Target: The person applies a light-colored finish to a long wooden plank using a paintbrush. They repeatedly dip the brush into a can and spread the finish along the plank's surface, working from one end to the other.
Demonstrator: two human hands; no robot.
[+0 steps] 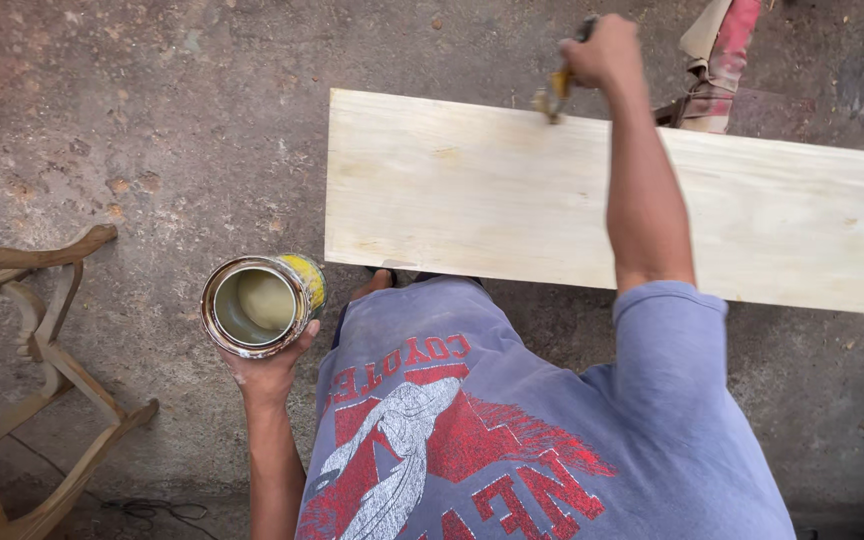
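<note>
Nearest the camera, low in the frame, is the person's own grey-blue T-shirt (512, 440) with a red and white print across the chest. Just left of it, the left hand (270, 372) is cupped under an open tin can (260, 304), fingers wrapped round its lower side and holding it up. The can sits left of centre: round, with a stained metal rim, a yellow label on its right wall and pale yellowish liquid inside. It hangs clear of the board, just off the lower left corner.

Across the middle and right of the frame lies a long pale wooden board (512, 200), its surface bare and light, running off the right edge. The right arm stretches over it to the top centre, where the right hand (604, 52) is closed tight round a brush (555, 95). The yellowish brush tip is touching the board's far edge, well apart from the can.

At the left edge stands part of a bare wooden chair frame (47, 340), curved arm uppermost. At the top right, beyond the board, a red and cream object (717, 65) is too cropped to identify. Stained concrete floor (152, 120) lies under everything.
</note>
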